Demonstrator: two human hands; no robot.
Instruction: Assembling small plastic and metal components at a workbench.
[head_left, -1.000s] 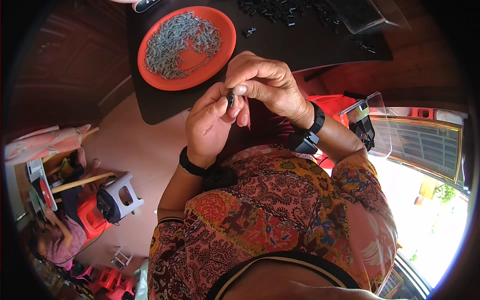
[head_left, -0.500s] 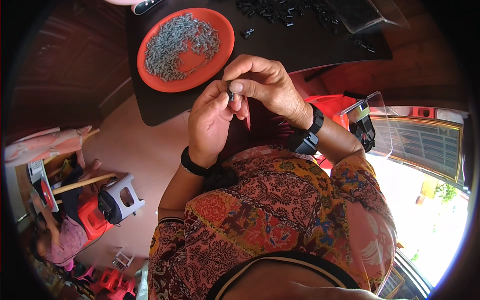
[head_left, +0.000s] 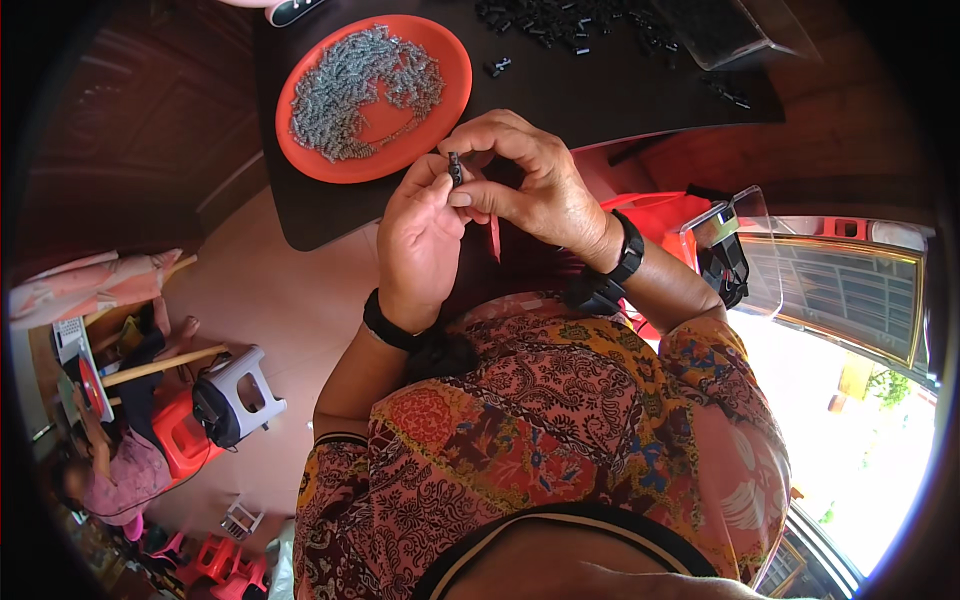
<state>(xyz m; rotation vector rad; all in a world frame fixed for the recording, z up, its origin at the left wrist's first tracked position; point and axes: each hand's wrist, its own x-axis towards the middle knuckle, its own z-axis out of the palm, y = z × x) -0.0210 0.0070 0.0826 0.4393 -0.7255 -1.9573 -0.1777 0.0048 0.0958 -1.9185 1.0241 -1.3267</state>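
Note:
A small black cylindrical part (head_left: 455,168) is pinched between the fingertips of both my hands, just off the near edge of the table. My left hand (head_left: 420,235) grips it from below, palm turned up. My right hand (head_left: 545,185) holds it from the right, with the index finger at its upper end and the thumb lower down. Beneath the fingers a narrow red pointed thing (head_left: 495,240) shows; whether a hand holds it I cannot tell. Beyond the hands, an orange-red plate (head_left: 458,95) carries many small metal springs (head_left: 345,95).
On the dark table (head_left: 520,100) lie a heap of small black parts (head_left: 560,20) and a clear plastic tray (head_left: 720,30) at the far right. A red stool (head_left: 185,440) and a grey stool (head_left: 250,395) stand at left, near another person (head_left: 130,475).
My right thumb has slid down and the right index finger has shifted to the part's upper end, so more of the black part shows. Both hands stay in nearly the same place.

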